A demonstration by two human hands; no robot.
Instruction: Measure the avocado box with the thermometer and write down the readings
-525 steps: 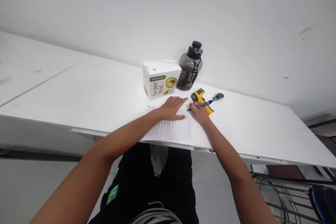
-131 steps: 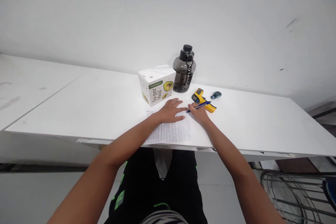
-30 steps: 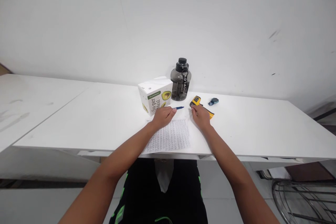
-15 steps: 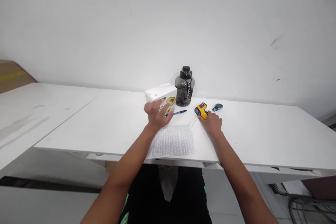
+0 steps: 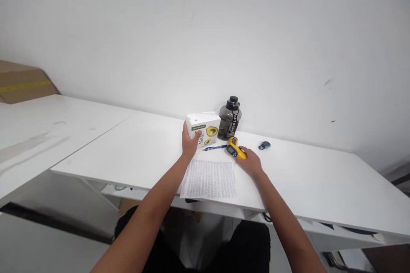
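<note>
My left hand (image 5: 190, 141) grips the left side of a white box (image 5: 205, 120) with avocado pictures, thumb across its front. The box stands on the white table (image 5: 141, 149). In my right hand (image 5: 251, 162) is a yellow infrared thermometer (image 5: 236, 149), its small screen facing me and its nose toward the wall. Between box and thermometer lies a blue pen (image 5: 214, 147). A handwritten sheet of paper (image 5: 209, 179) rests flat in front of me, near the table's edge.
A dark translucent water bottle (image 5: 229, 119) stands behind the box, close to the wall. To the right lies a small blue-green object (image 5: 264, 145), perhaps a watch. A cardboard box (image 5: 25, 81) sits at the far left.
My left hand, earlier spread in front of the box, now has hold of its left side. The thermometer has moved left and been turned, nearer the pen. The whole view has shifted.
</note>
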